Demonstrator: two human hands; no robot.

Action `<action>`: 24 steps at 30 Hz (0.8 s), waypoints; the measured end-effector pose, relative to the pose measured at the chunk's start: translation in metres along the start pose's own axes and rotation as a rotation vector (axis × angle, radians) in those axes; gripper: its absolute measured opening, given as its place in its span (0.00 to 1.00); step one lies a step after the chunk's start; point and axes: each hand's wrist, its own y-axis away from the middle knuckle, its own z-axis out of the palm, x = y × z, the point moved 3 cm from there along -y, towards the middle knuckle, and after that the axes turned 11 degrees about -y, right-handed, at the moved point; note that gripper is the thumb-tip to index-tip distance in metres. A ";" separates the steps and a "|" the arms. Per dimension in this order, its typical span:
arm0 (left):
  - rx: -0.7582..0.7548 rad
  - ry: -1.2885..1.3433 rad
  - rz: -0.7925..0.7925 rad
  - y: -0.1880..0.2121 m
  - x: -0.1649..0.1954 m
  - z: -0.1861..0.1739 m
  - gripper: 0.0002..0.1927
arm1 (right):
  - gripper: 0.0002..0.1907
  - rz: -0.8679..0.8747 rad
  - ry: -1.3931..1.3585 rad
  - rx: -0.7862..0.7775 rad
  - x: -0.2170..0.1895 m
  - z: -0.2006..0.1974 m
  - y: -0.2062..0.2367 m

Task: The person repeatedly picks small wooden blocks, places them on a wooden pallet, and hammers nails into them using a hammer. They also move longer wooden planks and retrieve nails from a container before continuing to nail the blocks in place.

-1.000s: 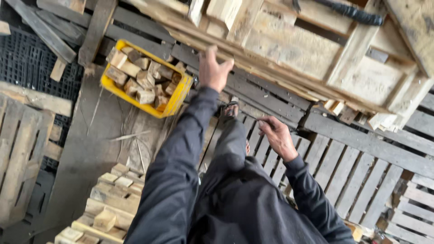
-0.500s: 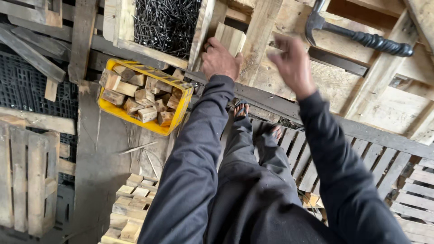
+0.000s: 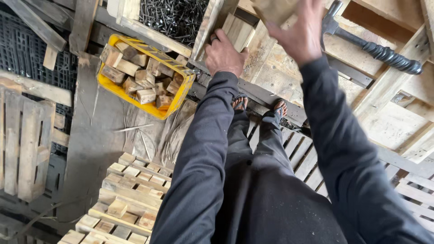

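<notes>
My left hand [image 3: 224, 55] rests knuckles-up on short wooden planks [image 3: 238, 32] stacked at the edge of a wooden pallet workbench [image 3: 289, 86]; its fingers curl over the plank ends. My right hand [image 3: 298, 31] is raised higher, gripping a flat wooden block [image 3: 273, 10] whose top is cut off by the frame. A black-handled hammer [image 3: 375, 47] lies on the bench to the right of that hand. Both arms wear dark sleeves. My feet in sandals [image 3: 260, 106] stand below the bench edge.
A yellow crate [image 3: 174, 101] filled with small wood blocks sits left of the bench. A wooden box of dark nails [image 3: 174, 18] is above it. Stacked slatted frames [image 3: 122, 199] lie at lower left, another pallet [image 3: 22, 140] at far left, slats underfoot at right.
My right hand rose from near my knee up to the bench and now holds a wooden block. My left hand stayed on the bench edge as the view closed in.
</notes>
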 end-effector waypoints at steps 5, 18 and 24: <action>0.381 -0.011 0.135 0.012 -0.016 0.008 0.54 | 0.52 0.403 -0.083 0.236 0.004 -0.069 0.197; 0.378 -0.348 1.066 0.098 0.084 0.104 0.52 | 0.60 0.491 -0.024 0.024 0.058 -0.040 0.302; 0.261 -0.414 1.075 0.088 0.076 0.106 0.52 | 0.53 0.525 -0.101 -0.001 0.047 -0.061 0.296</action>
